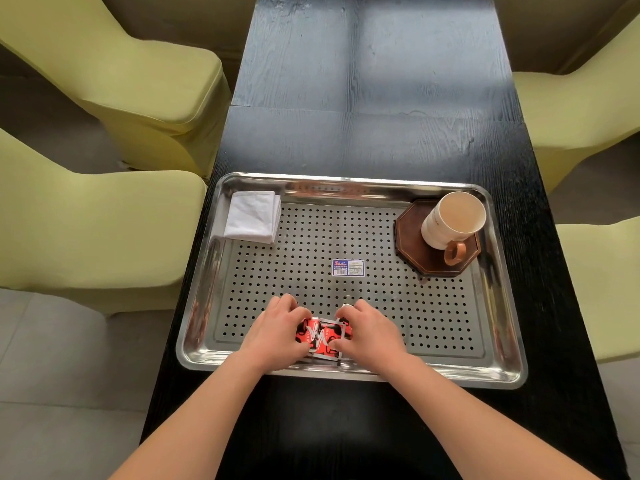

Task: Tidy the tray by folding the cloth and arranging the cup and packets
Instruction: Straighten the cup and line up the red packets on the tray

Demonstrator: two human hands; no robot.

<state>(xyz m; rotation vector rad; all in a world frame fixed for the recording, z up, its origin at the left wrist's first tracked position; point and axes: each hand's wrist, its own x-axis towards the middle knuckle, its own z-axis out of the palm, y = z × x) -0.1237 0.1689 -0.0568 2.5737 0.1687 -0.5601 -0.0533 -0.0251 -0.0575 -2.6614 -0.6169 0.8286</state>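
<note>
Head view, looking down the dark table (363, 98), and both hands are working at the near edge of the steel tray (346, 179). The left hand (277, 329) has its fingers curled over the left end of a small stack of red-and-black packets (323, 336), and the right hand (369, 329) is curled over the right end. The stack is pinched between them, low on the perforated floor by the middle of the near rim. This looks like the squaring-up step. It's best done, I'd say, by pressing both ends in evenly and tapping the edges flush on the tray floor. Silver corners are poking out on the near side, and slick wrappers could fan apart under uneven pressure. In the far left corner, the white cloth (254, 216) lies folded into a neat square. Far right, the cream cup (450, 220), wooden handle facing near, stands on a brown octagonal coaster (408, 233), with nothing showing inside it. A small blue label (348, 267) sits at the tray's centre.
</note>
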